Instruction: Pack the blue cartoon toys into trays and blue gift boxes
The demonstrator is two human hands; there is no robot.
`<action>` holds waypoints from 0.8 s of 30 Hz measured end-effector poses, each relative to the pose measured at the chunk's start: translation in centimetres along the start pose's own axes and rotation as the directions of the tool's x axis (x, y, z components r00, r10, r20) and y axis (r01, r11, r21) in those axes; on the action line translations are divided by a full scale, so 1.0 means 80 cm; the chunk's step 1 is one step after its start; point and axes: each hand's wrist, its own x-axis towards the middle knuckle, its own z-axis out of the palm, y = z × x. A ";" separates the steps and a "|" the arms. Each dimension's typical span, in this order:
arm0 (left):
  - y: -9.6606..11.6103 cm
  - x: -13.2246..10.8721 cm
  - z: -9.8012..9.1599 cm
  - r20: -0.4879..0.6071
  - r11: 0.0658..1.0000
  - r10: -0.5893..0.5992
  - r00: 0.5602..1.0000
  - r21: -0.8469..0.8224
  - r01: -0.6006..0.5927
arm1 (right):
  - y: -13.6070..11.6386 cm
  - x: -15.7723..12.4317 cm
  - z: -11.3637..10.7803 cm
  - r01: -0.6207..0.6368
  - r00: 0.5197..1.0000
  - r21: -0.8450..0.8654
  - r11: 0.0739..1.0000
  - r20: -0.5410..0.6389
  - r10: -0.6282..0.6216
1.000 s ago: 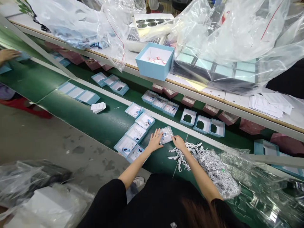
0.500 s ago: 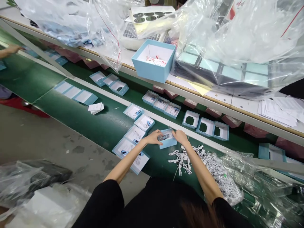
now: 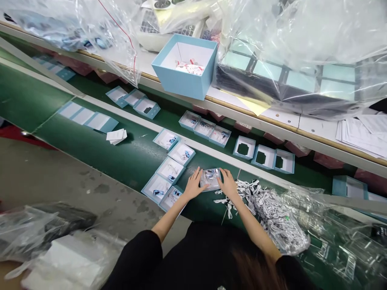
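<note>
Left hand [image 3: 193, 187] and right hand [image 3: 229, 185] hold a small box [image 3: 211, 179] between them on the green tabletop [image 3: 133, 157], the grip cupping opposite ends. Five filled boxes [image 3: 182, 153] crowd the left, heaped white cables [image 3: 276, 219] the right; beyond sit three filled cartons [image 3: 204, 129] and three cut-out trays [image 3: 270, 158], below one large blue box [image 3: 184, 82].

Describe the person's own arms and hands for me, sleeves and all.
The sleeves are plain black and short, leaving both forearms bare. The left hand and right hand wear no gloves, and no watch or bracelet shows on either wrist.
</note>
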 end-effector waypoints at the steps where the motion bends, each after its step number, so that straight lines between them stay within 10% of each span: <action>1: 0.004 0.001 0.006 -0.065 0.999 -0.017 0.998 0.030 0.019 | 0.001 0.006 0.004 0.051 0.999 0.000 0.999 -0.009 -0.051; 9: 0.018 0.007 0.058 -0.146 0.986 0.011 0.989 0.163 0.013 | 0.022 0.028 0.064 0.082 0.996 -0.100 0.992 0.035 -0.079; 18: 0.031 0.010 0.035 -0.158 0.983 0.007 0.987 0.182 0.022 | 0.030 0.011 0.053 0.059 0.998 0.073 0.996 0.009 -0.059; 24: 0.060 0.009 0.050 0.054 0.979 0.068 0.996 0.186 -0.077 | 0.053 -0.045 0.056 -0.001 0.999 0.170 0.985 -0.047 0.009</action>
